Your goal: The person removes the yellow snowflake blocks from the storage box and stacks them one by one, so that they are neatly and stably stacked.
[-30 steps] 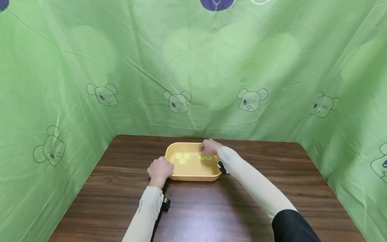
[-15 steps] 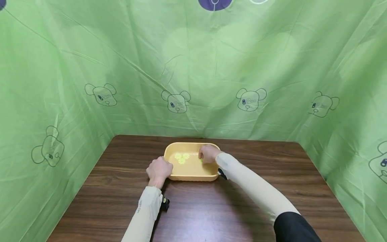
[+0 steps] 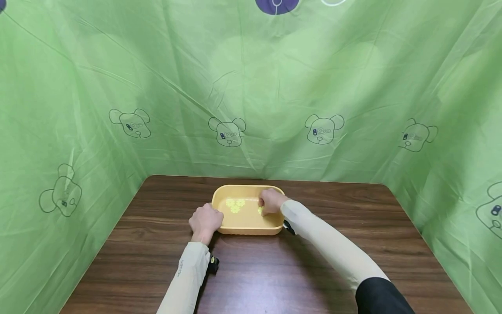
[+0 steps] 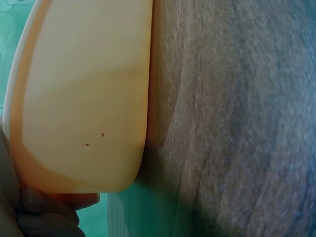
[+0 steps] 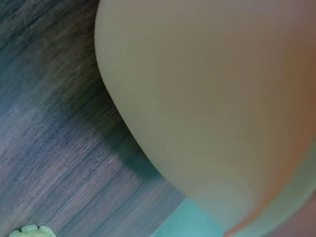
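A pale yellow plastic tray (image 3: 249,231) with rounded corners sits on the wooden table. My left hand (image 3: 205,219) grips its left rim near the front corner. The left wrist view shows the tray's outer wall (image 4: 89,108), with fingertips (image 4: 37,200) tucked at its end. My right hand (image 3: 271,202) reaches inside the right half of the tray, fingers bent down toward the floor. Whether it pinches anything is hidden. A cluster of yellow flower shapes (image 3: 235,205) lies on the tray floor at left; a similar patch (image 3: 260,210) shows partly beside the right fingers.
Brown wood table (image 3: 251,270) surrounds the tray. A green curtain (image 3: 274,87) with bear-face drawings hangs behind and at both sides. In the right wrist view, the tray wall fills much of the frame, and a pale scalloped shape (image 5: 32,231) shows at the lower left.
My right hand has come from the tray's back wall toward the front, over the right flower patch, and now hardly moves. My left hand stays on the rim.
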Motion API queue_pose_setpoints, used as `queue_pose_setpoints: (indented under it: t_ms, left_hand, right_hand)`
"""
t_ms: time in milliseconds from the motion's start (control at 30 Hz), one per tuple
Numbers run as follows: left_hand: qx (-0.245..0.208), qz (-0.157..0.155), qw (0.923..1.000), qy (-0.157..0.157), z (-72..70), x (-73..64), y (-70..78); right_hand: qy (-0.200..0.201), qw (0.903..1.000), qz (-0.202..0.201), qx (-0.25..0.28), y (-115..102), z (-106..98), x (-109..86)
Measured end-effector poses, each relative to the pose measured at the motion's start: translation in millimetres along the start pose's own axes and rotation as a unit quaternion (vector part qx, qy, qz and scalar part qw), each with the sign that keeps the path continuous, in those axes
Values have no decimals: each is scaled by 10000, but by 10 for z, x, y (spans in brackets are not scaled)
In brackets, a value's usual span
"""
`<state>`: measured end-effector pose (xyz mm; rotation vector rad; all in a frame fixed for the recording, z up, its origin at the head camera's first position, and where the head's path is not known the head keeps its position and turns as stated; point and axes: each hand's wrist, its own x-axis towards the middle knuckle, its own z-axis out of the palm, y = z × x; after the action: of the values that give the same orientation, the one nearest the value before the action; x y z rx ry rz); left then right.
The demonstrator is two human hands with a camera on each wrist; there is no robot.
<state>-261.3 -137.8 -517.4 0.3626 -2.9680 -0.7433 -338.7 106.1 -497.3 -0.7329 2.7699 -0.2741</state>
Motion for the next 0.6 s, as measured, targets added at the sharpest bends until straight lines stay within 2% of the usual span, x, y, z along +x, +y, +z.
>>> queue_pose_setpoints:
  t_ms: [367, 600]
  left_hand:
    - [-26, 38, 10000, 50, 16, -2, -22]
    - [39, 9, 10000, 82, 21, -1, -9]
  right_hand:
    - [476, 9986, -238, -59, -12, -8, -61]
    - [363, 9977, -442, 366, 70, -127, -114]
